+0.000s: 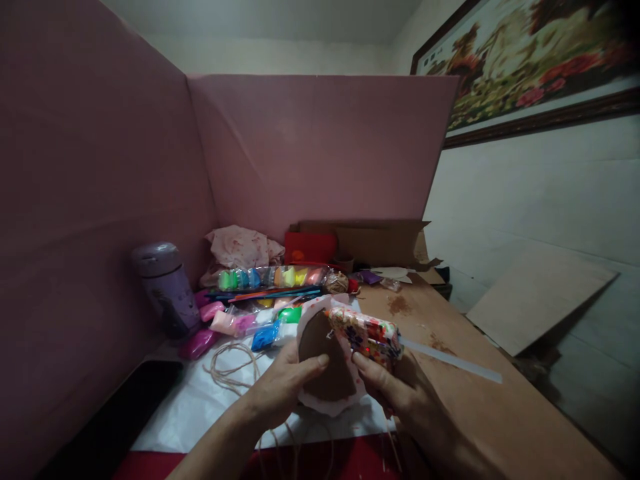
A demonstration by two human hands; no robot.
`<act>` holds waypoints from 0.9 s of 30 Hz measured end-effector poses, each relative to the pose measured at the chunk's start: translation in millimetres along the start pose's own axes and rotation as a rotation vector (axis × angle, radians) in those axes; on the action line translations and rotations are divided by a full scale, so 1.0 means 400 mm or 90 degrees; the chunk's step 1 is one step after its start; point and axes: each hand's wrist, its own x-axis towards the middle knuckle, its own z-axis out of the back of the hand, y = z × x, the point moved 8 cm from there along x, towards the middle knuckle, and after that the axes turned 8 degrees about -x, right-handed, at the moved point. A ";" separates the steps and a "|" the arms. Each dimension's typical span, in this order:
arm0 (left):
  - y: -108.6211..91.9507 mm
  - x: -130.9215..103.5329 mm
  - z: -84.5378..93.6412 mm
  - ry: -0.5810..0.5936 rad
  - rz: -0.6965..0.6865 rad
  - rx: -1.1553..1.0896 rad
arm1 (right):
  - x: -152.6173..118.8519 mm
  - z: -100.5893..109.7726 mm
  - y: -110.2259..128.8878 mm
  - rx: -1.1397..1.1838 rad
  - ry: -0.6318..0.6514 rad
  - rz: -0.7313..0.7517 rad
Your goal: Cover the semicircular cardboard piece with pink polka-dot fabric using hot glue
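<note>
My left hand [285,383] grips the left edge of a brown cardboard disc [325,367], its thumb lying on the face. Pale cloth with red dots [323,403] rings the disc's edge. My right hand [393,387] is wrapped round a flower-patterned glue gun [367,333], whose tip is at the disc's upper right. A translucent glue stick [453,360] sticks out of its back to the right. Loops of twine [227,367] lie on a white sheet [175,400] left of my hands, and more strands hang below the disc.
Bagged coloured clay [265,335] and a long clay pack [270,277] lie behind the disc. A purple bottle [167,293] stands left, near a black object [125,407]. Crumpled cloth [240,247], a twine ball [337,281] and cardboard [380,243] are at the back.
</note>
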 end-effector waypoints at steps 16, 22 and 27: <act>0.004 -0.002 0.002 0.005 0.011 0.008 | -0.001 -0.002 0.003 0.018 0.027 -0.016; 0.008 -0.001 0.004 0.011 0.017 0.006 | 0.001 -0.009 0.010 0.007 0.062 -0.002; -0.001 0.000 0.001 0.006 0.011 -0.012 | -0.003 -0.009 0.008 -0.012 0.043 -0.015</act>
